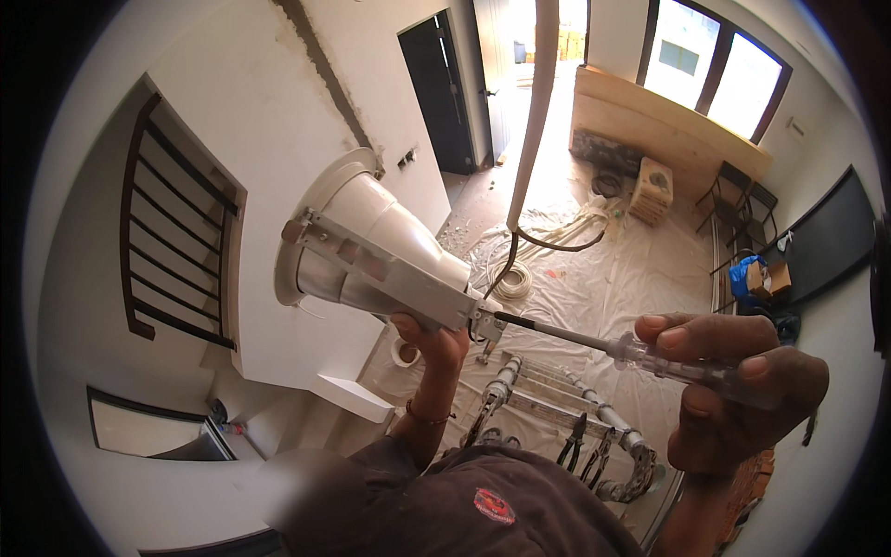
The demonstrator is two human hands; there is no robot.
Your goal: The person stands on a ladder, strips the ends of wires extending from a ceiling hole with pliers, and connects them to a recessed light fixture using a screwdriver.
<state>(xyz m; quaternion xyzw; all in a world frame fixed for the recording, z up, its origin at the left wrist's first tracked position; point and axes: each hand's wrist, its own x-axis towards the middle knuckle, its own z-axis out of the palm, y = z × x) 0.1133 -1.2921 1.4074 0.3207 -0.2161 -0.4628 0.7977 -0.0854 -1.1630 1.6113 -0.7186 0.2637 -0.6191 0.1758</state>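
My left hand (434,348) is closed around the underside of a recessed downlight (380,232), a pale metal cone with a wide round rim and a flat box along its side. In my right hand (752,395) is a screwdriver (566,336) with a clear handle, gripped between the fingers and thumb. Its dark tip meets the small terminal end (483,317) of the downlight; whether it sits in a screw is too small to tell. A pale conduit (535,121) hangs from above, and a dark cable (513,255) runs from it down toward that terminal end.
Below me stands a stepladder (557,395), with pliers (574,441) hung on it. Plastic sheeting (640,297) covers the floor, bearing a coil of white cable (512,280). Boxes (652,190) and folding chairs (742,204) stand at the right; a dark railing (176,232) is at the left.
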